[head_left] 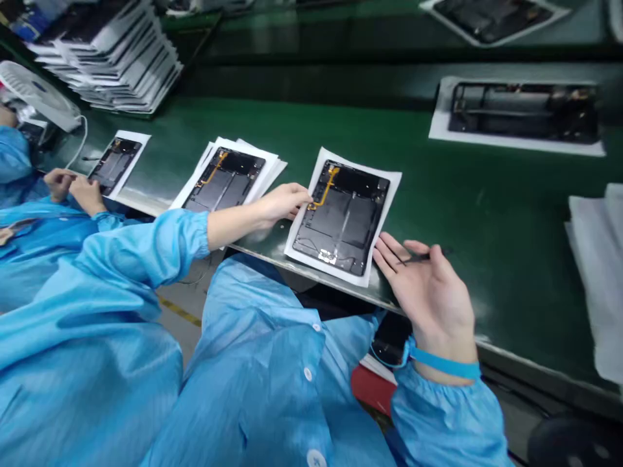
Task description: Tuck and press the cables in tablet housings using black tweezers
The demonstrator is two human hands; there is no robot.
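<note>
Table (491, 207) with a green top stretches far out on both sides of a flat black tablet (341, 217), which lies on a white sheet (322, 161) near the edge close to the person. Left of the tablet and lower down, grey floor (187, 331) shows a yellow stripe. The left hand (282, 202) reaches to the tablet's left side, fingers bent and close together; I cannot tell if they pinch the sheet. The right hand (423, 279) is palm up at the tablet's right, fingers stretched to the sheet's edge, holding a thin dark tool (419, 258) by the thumb. Left of the tablet, a second tablet (238, 172) is partly hidden by the left arm. Farther left are a co-worker's hands (87, 194), a white fan (36, 91) and a tall stack (117, 61). Right of the tablet are loose papers (596, 259); farther back is another tablet (523, 117).
</note>
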